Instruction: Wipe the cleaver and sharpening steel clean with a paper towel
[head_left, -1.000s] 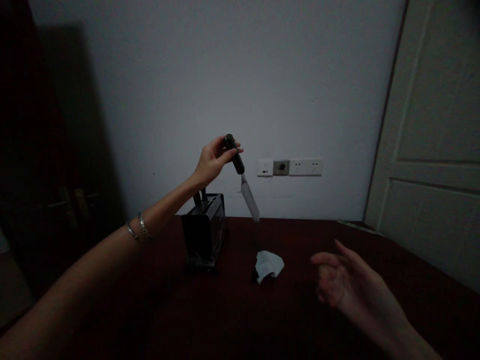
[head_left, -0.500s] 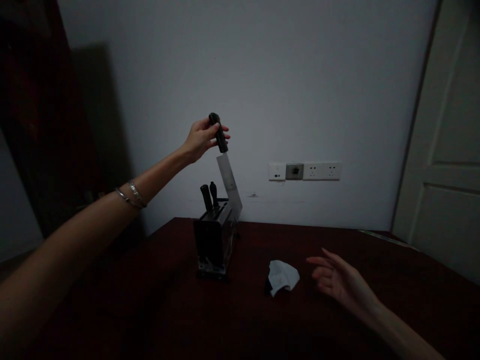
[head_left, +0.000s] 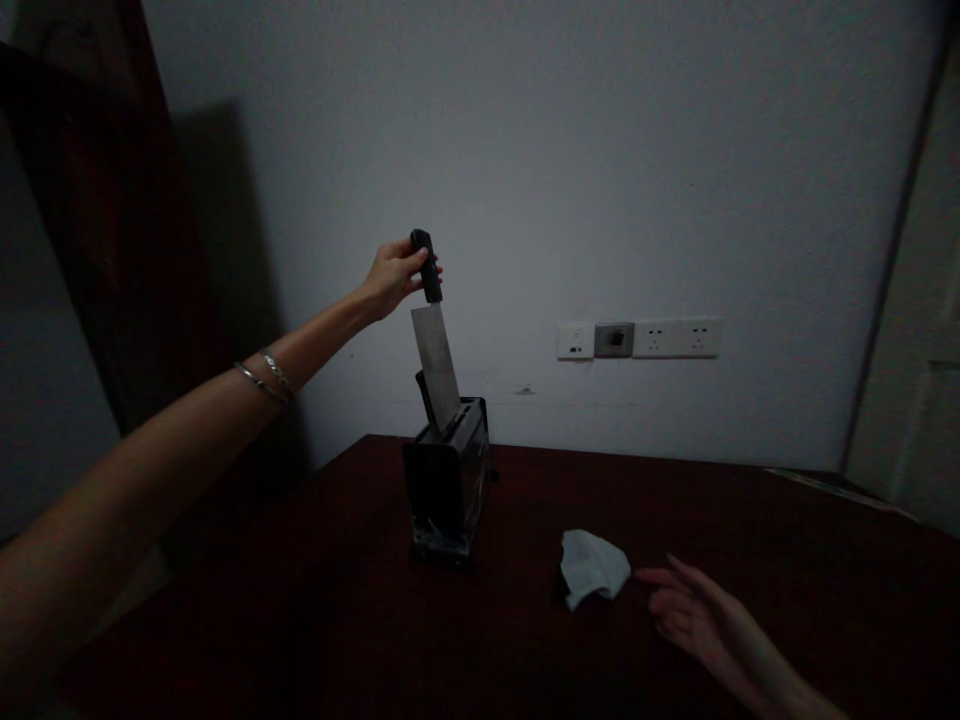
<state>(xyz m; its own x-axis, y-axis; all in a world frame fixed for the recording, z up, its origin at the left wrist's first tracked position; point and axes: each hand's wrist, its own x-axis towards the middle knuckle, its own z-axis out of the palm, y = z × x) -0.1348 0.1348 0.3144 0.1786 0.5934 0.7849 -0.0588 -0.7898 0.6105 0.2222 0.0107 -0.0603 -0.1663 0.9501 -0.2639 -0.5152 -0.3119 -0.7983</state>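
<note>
My left hand (head_left: 394,276) is closed around the black handle of a cleaver (head_left: 436,360), whose broad blade points down. The blade's lower end meets the top of a dark knife block (head_left: 435,490), at its slots; how deep it sits I cannot tell. A black knife handle (head_left: 425,397) sticks up from the block, partly behind the blade. Low on the right, my right hand (head_left: 697,610) is held with fingers loosely apart and nothing in it. Its fingertips are close to a crumpled whitish cloth (head_left: 594,568) on the table; I cannot tell whether they touch.
The dark red table (head_left: 525,660) runs back to a pale wall (head_left: 525,180). Sockets and switches (head_left: 637,340) are set in the wall above the table. A door (head_left: 915,380) stands at the right, and dark red furniture (head_left: 97,200) at the left.
The cleaver has moved left relative to the block, from its far side to over its slots, and now hides part of the handles. My right hand stays by the cloth. The view has shifted slightly.
</note>
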